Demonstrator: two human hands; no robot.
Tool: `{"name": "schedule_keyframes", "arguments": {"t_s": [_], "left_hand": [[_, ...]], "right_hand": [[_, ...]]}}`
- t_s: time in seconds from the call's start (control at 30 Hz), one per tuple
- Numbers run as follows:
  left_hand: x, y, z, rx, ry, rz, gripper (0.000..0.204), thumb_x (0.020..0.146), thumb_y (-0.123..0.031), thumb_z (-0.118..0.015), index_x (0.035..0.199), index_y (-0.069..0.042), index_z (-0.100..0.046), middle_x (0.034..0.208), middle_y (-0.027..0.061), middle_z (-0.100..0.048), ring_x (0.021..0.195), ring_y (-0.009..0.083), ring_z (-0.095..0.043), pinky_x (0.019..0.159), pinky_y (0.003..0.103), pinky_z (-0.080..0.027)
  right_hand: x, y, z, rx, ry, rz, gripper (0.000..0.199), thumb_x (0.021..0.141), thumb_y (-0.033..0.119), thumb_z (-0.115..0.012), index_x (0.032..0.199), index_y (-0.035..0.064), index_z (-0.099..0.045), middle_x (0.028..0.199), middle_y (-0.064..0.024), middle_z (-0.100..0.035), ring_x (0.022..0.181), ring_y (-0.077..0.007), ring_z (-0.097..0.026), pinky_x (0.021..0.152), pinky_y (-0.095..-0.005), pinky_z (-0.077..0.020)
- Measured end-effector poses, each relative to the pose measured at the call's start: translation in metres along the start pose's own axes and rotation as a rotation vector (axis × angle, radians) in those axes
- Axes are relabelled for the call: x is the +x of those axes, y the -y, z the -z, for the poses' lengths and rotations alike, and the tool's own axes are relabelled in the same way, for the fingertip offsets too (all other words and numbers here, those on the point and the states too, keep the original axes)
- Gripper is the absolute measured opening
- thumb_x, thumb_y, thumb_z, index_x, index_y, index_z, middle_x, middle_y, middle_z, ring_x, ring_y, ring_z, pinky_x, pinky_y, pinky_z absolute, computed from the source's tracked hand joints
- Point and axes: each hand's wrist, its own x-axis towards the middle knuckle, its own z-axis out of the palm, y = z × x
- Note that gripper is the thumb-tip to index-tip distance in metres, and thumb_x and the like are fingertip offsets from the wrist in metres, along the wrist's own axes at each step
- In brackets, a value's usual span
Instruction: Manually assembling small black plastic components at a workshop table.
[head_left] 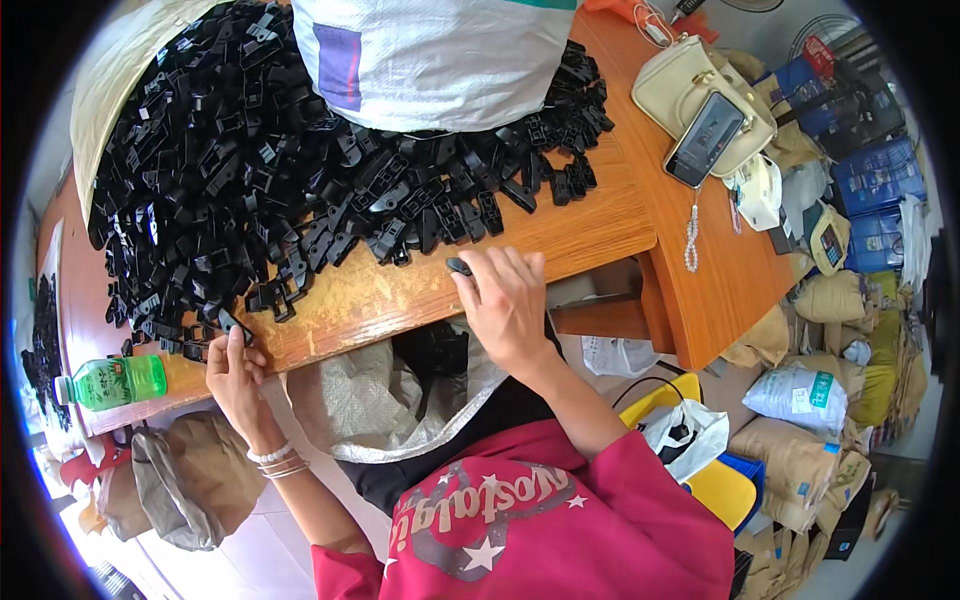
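Note:
A big heap of small black plastic parts (pixel 300 160) covers the wooden table (pixel 580 230). My left hand (pixel 237 370) is at the table's near edge and pinches one black part (pixel 232 322) from the heap's lower left fringe. My right hand (pixel 508 300) rests at the table edge with a small black part (pixel 459 266) at its fingertips. Between my arms, below the edge, an open woven sack (pixel 400 400) holds more black parts (pixel 435 350).
A white woven sack (pixel 430 50) sits on the heap at the back. A green bottle (pixel 115 382) lies at the left edge. A cream handbag (pixel 690 90) with a phone (pixel 705 138) stands at the right. Bags and boxes (pixel 830 300) crowd the floor right, with a yellow stool (pixel 720 480).

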Motion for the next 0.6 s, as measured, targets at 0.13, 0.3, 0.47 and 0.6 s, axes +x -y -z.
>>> {"name": "schedule_keyframes", "arguments": {"t_s": [0.13, 0.3, 0.47, 0.6], "left_hand": [[-0.016, -0.001, -0.004, -0.238, -0.065, -0.101, 0.023, 0.095, -0.015, -0.060, 0.113, -0.005, -0.049, 0.091, 0.0061, -0.063, 0.058, 0.0073, -0.052, 0.046, 0.018, -0.036], [-0.039, -0.025, -0.033, -0.396, 0.192, -0.066, 0.032, 0.094, -0.007, -0.056, 0.123, -0.001, -0.045, 0.104, 0.0115, -0.061, 0.067, 0.0133, -0.058, 0.053, 0.021, -0.047], [-0.080, -0.032, -0.063, -0.453, 0.395, 0.004, 0.037, 0.088, 0.003, -0.053, 0.123, -0.001, -0.044, 0.111, 0.0198, -0.059, 0.083, 0.0260, -0.066, 0.067, 0.034, -0.059], [-0.103, -0.023, -0.087, -0.191, 0.479, 0.138, 0.045, 0.080, 0.006, -0.068, 0.121, -0.002, -0.052, 0.102, -0.0008, -0.058, 0.084, 0.0049, -0.052, 0.074, 0.018, -0.043]], "right_hand": [[-0.001, -0.001, 0.005, -0.025, -0.031, 0.016, 0.029, 0.073, 0.017, -0.077, 0.091, 0.0077, -0.056, 0.092, -0.0077, -0.050, 0.086, -0.0255, -0.050, 0.075, -0.0369, -0.0349], [-0.014, -0.014, -0.005, 0.127, -0.041, -0.010, 0.037, 0.070, 0.018, -0.079, 0.093, 0.0071, -0.052, 0.091, -0.0079, -0.051, 0.085, -0.0268, -0.051, 0.075, -0.0384, -0.0375], [-0.018, 0.003, -0.003, 0.632, -0.054, -0.106, 0.025, 0.075, 0.006, -0.075, 0.093, 0.0013, -0.058, 0.085, -0.0103, -0.056, 0.075, -0.0276, -0.058, 0.065, -0.0360, -0.0466], [-0.015, 0.015, 0.010, 0.852, -0.013, -0.087, 0.024, 0.083, -0.004, -0.065, 0.107, -0.0004, -0.065, 0.101, -0.0125, -0.063, 0.087, -0.0237, -0.064, 0.074, -0.0317, -0.0510]]}}
